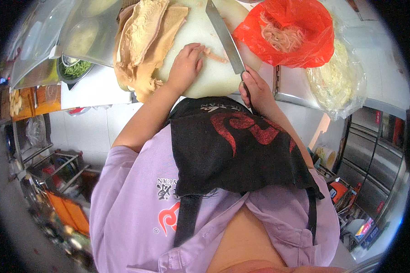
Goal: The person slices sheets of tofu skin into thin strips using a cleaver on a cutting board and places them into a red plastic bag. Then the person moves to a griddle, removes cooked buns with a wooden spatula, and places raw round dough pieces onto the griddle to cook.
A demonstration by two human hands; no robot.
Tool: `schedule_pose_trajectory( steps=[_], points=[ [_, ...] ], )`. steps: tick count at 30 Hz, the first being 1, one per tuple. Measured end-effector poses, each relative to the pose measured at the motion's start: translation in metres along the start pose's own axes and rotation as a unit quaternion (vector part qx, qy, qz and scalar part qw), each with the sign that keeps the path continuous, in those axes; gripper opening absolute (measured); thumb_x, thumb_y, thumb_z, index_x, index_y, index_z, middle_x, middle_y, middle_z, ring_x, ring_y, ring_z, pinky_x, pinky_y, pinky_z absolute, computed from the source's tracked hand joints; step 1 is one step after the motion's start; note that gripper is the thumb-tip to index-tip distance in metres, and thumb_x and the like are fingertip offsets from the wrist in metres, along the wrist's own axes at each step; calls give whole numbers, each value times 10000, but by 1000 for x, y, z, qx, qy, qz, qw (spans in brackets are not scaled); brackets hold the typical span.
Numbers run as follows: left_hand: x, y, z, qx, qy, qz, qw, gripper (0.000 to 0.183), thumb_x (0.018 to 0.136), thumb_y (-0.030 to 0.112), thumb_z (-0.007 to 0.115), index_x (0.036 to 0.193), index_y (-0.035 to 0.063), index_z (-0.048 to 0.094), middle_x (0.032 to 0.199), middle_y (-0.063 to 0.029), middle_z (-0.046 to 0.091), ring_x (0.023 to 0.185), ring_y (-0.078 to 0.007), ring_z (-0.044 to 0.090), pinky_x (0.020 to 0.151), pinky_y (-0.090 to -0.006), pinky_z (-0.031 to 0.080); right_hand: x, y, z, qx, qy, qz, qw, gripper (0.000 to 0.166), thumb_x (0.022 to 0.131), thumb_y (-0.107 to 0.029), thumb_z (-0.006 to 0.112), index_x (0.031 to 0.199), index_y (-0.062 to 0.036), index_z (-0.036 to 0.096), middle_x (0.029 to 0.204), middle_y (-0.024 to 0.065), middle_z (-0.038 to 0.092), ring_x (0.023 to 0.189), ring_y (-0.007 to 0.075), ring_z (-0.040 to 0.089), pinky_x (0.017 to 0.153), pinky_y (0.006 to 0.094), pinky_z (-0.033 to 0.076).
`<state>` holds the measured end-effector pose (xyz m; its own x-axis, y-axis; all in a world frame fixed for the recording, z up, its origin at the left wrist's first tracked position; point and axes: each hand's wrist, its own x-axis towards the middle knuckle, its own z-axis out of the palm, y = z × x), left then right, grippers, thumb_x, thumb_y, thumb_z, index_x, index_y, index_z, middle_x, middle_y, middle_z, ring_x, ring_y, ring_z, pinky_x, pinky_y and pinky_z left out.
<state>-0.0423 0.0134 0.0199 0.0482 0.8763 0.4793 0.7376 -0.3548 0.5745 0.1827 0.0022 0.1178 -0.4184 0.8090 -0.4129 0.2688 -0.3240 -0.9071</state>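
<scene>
My right hand (258,87) grips the dark handle of a long, broad-bladed kitchen knife (227,37). Its blade points away from me over a thick pale cutting board (212,82). On the board lies a thin pinkish strip of meat (217,57), just left of the blade. The curled fingertips of my left hand (188,65) press on the strip's left end. Large folded yellowish-tan sheets, apparently tripe (147,34), overlap the board's left side. To the right, a red plastic bag (314,51) lines a container and holds pale pink shreds (283,36).
A clear plastic bag of pale shreds (335,78) sits at the counter's right edge. A bowl of cut green vegetables (76,71) stands on the left beneath a clear plastic sheet (89,34). My black apron (232,146) touches the near edge.
</scene>
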Motion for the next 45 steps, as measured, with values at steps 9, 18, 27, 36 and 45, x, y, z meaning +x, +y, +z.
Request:
schedule_pose_trajectory(
  steps=[9,18,27,36,45],
  points=[
    [22,0,1,-61,-78,-80,992,190,768,11,548,951,44,584,912,-161,542,842,-337,564,741,-387,468,-7,8,-6,12,1,4,1000,422,976,-256,344,1348,-58,371,598,-13,406,448,60,363,410,190,319],
    [23,-6,-2,9,71,-72,995,193,783,9,556,976,4,537,926,-171,528,811,-306,558,739,-374,465,-8,11,-6,21,-18,8,1000,432,964,-279,371,1306,-15,387,605,-7,428,485,78,406,459,220,359],
    [-32,13,-25,-24,-53,-124,991,259,870,179,415,953,-22,556,884,-204,543,870,-339,535,766,-390,438,-9,21,-11,20,-16,21,999,424,973,-264,352,1336,-45,374,602,-14,419,462,65,378,428,199,327],
    [47,6,20,82,-209,70,972,344,823,155,527,1158,79,541,1187,-139,512,1104,-312,478,914,-409,404,-22,6,-41,47,74,-44,995,417,983,-277,342,1337,-57,360,610,-1,433,428,69,380,380,207,331],
    [86,34,62,253,-341,203,882,426,802,209,525,1201,63,499,1250,-128,457,1199,-319,418,959,-423,391,-75,-1,-63,131,106,-58,984,430,967,-204,377,1364,-49,320,629,11,443,432,78,380,374,213,330]
  ],
)
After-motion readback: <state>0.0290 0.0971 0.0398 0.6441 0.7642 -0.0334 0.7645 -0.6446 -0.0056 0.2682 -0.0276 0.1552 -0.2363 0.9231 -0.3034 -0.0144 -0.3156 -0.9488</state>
